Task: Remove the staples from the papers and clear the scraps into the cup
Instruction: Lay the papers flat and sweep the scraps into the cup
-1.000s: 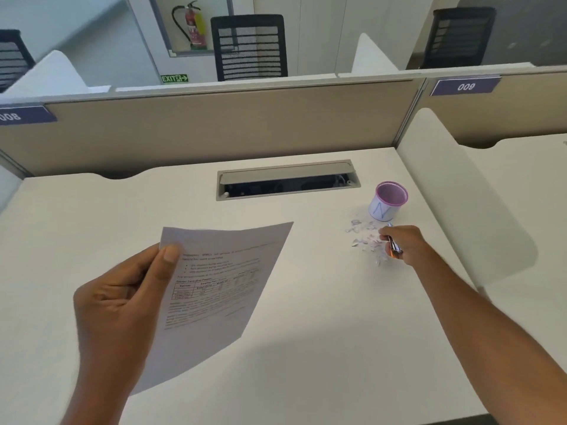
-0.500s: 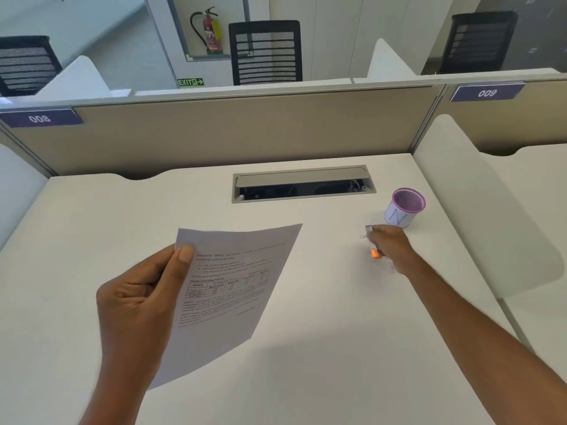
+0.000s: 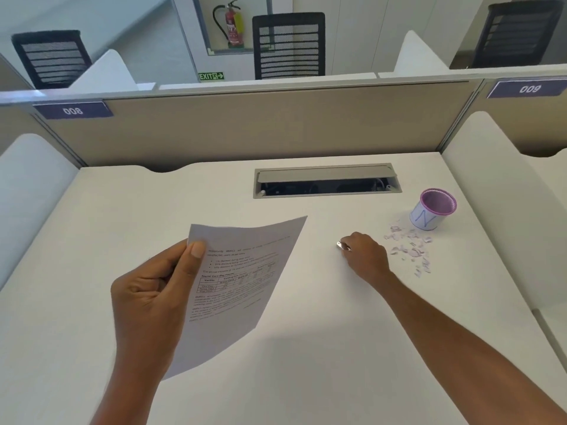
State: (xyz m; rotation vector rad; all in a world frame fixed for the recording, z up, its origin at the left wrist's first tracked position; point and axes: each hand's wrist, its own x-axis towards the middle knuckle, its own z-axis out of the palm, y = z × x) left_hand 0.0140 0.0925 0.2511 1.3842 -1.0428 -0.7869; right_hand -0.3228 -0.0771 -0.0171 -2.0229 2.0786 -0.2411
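My left hand [image 3: 153, 299] grips printed papers [image 3: 239, 280] by their left edge, thumb on top, holding them tilted above the white desk [image 3: 306, 363]. My right hand [image 3: 365, 256] is curled around a small metal staple remover [image 3: 343, 246], whose silver tip pokes out to the left just over the desk. To the right of that hand lies a scatter of small paper scraps [image 3: 409, 248]. Behind the scraps stands a white cup [image 3: 431, 210] with a purple rim and a blue letter N, upright and open at the top.
A grey cable slot [image 3: 326, 180] with a raised flap is set into the desk behind the papers. A beige partition [image 3: 245, 130] closes the back, and white side dividers [image 3: 497, 210] flank the desk. Black chairs stand beyond.
My right hand has moved left, away from the scraps and the cup, with the staple remover still in it. The left hand keeps the papers in the same pose.
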